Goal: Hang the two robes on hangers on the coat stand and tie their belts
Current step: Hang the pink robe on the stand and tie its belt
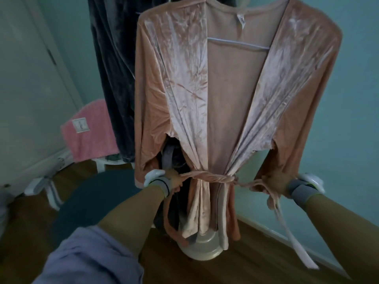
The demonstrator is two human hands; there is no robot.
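A pink velvet robe hangs on a pale hanger on the coat stand, whose round base shows below the hem. Its pink belt is wrapped round the waist, with a crossing or knot at the right of the front. My left hand grips the belt's left end at the robe's left side. My right hand grips the right end, pulled out sideways; a long tail hangs down from it. A dark grey robe hangs behind, to the left.
A pink towel drapes over a white piece of furniture at the left. A dark round seat sits below my left arm. A white door stands at far left, a teal wall behind, and wood floor below.
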